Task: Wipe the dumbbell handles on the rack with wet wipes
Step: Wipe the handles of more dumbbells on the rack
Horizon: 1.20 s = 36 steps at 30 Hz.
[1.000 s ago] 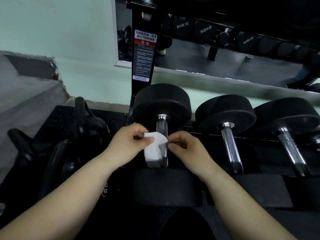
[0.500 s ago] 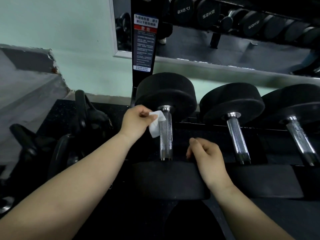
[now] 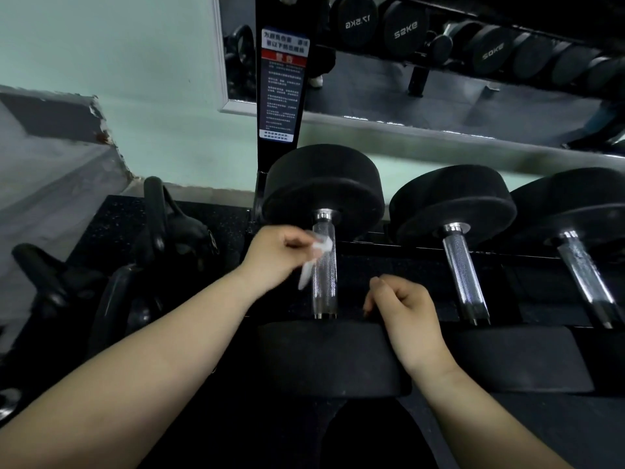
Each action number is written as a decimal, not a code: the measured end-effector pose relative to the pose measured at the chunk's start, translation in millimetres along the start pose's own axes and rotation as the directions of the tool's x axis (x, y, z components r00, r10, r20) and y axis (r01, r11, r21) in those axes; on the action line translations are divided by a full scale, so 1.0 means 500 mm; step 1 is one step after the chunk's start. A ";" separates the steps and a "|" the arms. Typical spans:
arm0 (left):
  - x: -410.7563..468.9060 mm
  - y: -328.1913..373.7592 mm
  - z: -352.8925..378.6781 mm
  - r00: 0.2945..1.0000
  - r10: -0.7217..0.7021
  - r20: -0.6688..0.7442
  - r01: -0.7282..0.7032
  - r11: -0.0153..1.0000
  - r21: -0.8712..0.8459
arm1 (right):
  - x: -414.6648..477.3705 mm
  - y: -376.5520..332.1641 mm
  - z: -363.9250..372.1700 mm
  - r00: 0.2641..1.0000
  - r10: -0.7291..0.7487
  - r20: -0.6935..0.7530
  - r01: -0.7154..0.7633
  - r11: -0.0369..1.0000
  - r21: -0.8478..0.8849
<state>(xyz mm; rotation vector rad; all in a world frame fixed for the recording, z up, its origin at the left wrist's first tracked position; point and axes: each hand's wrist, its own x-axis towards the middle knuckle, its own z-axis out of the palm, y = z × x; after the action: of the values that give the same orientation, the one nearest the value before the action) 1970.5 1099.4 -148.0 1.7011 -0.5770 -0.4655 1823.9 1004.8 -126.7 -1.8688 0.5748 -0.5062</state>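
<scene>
White and crumpled, the wet wipe (image 3: 316,255) is pinched between the thumb and fingers of my left hand (image 3: 274,250). It lies against the left side of the knurled steel handle (image 3: 325,275) of the leftmost dumbbell, toward that handle's far end. A tail of the wipe hangs down from my pinch alongside the bar. Both hand and wipe are blurred, so I cannot tell whether the wipe wraps round the bar or only touches it.

Just beyond my pinch sits the dumbbell's far black head (image 3: 321,184). Nearer to me than the pinch is its near head (image 3: 324,357).

To the right of the pinch and closer to me, my right hand (image 3: 402,309) holds nothing. Its fingers are loosely curled, just beside the near end of the same handle and over the edge of the near head. I cannot tell whether it touches either.

Farther right of my grip, two more dumbbells lie on the rack with bare handles, the second (image 3: 465,275) and the third (image 3: 585,275). Left of my grip stand black kettlebells (image 3: 162,225). Beyond it rises the black rack post (image 3: 282,82) with a printed label, and a mirror (image 3: 439,96) to the right of the post.
</scene>
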 end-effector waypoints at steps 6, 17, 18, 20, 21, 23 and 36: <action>0.001 -0.006 0.002 0.996 -0.084 -0.024 0.082 0.995 -0.050 | -0.001 0.000 0.001 1.000 0.000 -0.010 0.000 1.000 0.011; -0.035 -0.025 -0.051 0.864 -0.500 0.053 0.451 0.723 -0.523 | -0.006 -0.003 -0.001 1.000 0.002 -0.028 -0.001 1.000 0.005; -0.033 -0.026 -0.041 0.858 -0.508 0.077 0.468 0.710 -0.526 | -0.006 -0.004 0.000 0.999 0.003 -0.032 -0.003 1.000 0.005; -0.020 -0.023 -0.019 0.856 -0.499 0.133 0.488 0.699 -0.522 | -0.006 -0.003 0.001 0.999 0.009 -0.036 -0.009 1.000 0.004; -0.012 -0.019 -0.011 0.862 -0.482 0.158 0.488 0.705 -0.515 | -0.005 -0.002 0.001 0.999 0.011 -0.038 -0.011 1.000 0.004; 0.010 -0.009 -0.003 0.876 -0.445 0.187 0.471 0.704 -0.531 | -0.005 -0.001 0.001 0.999 0.013 -0.043 -0.013 1.000 0.004; 0.002 -0.022 -0.001 0.874 -0.383 0.299 0.483 0.751 -0.449 | -0.005 -0.003 0.002 0.999 0.025 -0.041 -0.025 1.000 0.006</action>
<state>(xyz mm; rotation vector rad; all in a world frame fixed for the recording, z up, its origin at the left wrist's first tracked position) 1973.2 1101.0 -158.7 1.2629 -0.1447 -1.0356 1822.7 1007.4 -125.7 -1.8472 0.6229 -0.5301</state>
